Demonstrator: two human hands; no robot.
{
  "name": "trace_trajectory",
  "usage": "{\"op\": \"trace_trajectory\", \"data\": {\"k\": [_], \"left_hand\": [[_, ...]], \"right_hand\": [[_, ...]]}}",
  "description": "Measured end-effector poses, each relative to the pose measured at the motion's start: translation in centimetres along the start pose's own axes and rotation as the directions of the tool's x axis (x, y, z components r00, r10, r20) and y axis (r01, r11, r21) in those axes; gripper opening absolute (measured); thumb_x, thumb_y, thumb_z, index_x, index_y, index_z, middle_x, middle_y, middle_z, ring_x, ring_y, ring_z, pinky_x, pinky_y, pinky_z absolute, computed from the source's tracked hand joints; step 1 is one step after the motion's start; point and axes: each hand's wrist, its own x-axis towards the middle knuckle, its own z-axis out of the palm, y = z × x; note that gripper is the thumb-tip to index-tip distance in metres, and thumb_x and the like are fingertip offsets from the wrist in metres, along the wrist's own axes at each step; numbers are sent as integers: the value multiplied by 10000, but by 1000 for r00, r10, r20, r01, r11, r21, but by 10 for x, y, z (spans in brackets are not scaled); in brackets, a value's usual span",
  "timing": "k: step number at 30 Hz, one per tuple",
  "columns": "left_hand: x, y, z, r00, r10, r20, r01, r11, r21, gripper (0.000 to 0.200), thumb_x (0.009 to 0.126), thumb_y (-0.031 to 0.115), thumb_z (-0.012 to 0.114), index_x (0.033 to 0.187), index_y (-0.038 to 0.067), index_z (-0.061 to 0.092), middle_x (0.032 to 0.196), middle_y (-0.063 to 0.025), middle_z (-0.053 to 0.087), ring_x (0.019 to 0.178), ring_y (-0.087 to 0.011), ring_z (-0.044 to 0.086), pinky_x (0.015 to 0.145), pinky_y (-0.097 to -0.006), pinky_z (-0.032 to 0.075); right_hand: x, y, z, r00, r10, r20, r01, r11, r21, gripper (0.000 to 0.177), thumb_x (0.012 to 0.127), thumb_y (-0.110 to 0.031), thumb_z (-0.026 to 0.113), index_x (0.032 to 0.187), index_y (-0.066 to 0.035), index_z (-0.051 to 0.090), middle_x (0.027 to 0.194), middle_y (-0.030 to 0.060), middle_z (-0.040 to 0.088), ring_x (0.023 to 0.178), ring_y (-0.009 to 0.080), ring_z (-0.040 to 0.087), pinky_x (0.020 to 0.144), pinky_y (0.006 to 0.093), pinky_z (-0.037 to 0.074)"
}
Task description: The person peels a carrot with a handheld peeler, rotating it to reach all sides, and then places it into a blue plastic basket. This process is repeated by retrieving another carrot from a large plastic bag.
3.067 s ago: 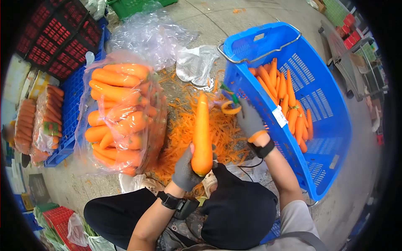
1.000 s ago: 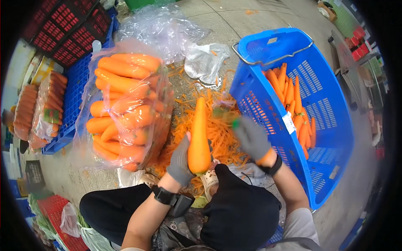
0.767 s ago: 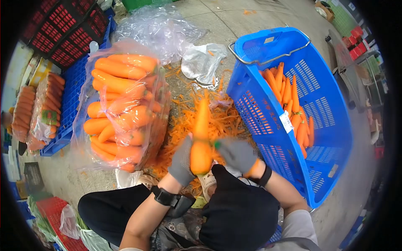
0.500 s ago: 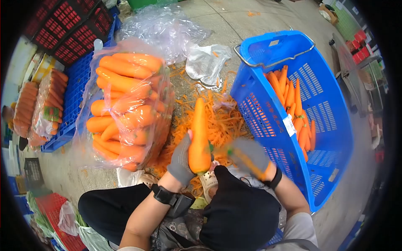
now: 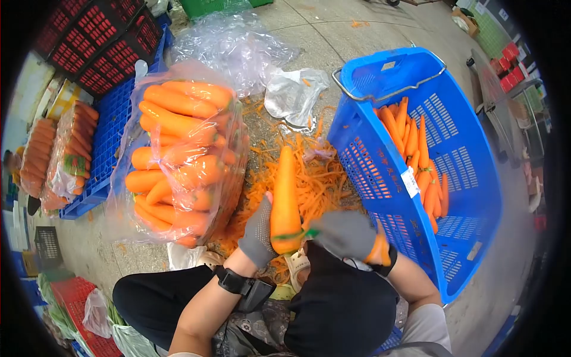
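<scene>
A large carrot (image 5: 285, 196) stands nearly upright, its narrow end up, in my left hand (image 5: 258, 234), which wears a grey glove and is closed round its lower side. My right hand (image 5: 345, 233), also gloved and smeared by motion, is closed on a green peeler (image 5: 306, 234). The peeler meets the carrot near its thick bottom end. An orange strip of peel (image 5: 379, 249) hangs at my right wrist. Below and beyond the carrot lies a heap of carrot peelings (image 5: 309, 184) on the floor.
A clear bag of carrots (image 5: 178, 157) stands at left. The tilted blue basket (image 5: 372, 160) at right holds several carrots (image 5: 423, 149). Plastic sheeting (image 5: 232, 47) and a white bag (image 5: 294, 95) lie beyond. Black crates (image 5: 98, 44) and a blue pallet (image 5: 110, 131) are far left.
My right hand has moved left with the peeler, closer to the carrot's lower end. The carrot stays in my left hand, nearly in place.
</scene>
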Motion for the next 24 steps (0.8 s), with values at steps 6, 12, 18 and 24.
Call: {"op": "trace_trajectory", "data": {"k": [6, 12, 18, 24], "left_hand": [[-18, -16, 10, 998, -54, 26, 42, 944, 328, 547, 879, 508, 457, 1107, 13, 507, 925, -143, 604, 813, -253, 602, 713, -369, 508], [-2, 5, 6, 997, 10, -79, -1, 993, 118, 562, 867, 512, 474, 1101, 1, 503, 939, -162, 594, 843, -274, 598, 760, -410, 501], [10, 4, 0, 997, -46, 59, 49, 997, -55, 593, 857, 519, 485, 1127, -9, 490, 952, -167, 588, 856, -287, 594, 763, -416, 502], [-10, -9, 9, 999, -7, 50, -2, 984, 181, 584, 856, 493, 507, 1176, 6, 469, 944, -168, 589, 820, -281, 600, 751, -409, 506]], "right_hand": [[20, 58, 0, 934, 282, -218, -303, 950, -73, 178, 869, -158, 532, 1006, -49, 564, 815, 141, 581, 739, 314, 578, 636, 372, 453], [9, -1, -9, 990, 121, -76, -120, 992, 27, 166, 833, -187, 568, 954, -74, 579, 758, 118, 572, 668, 293, 580, 566, 364, 451], [-2, -8, 9, 989, -33, 145, 21, 996, 85, 188, 795, -186, 596, 952, -84, 588, 745, 92, 564, 644, 278, 571, 540, 365, 435], [41, 73, 7, 923, 315, -222, -356, 917, -179, 228, 838, -231, 541, 1023, -103, 583, 782, 132, 573, 668, 332, 570, 565, 418, 463]]}}
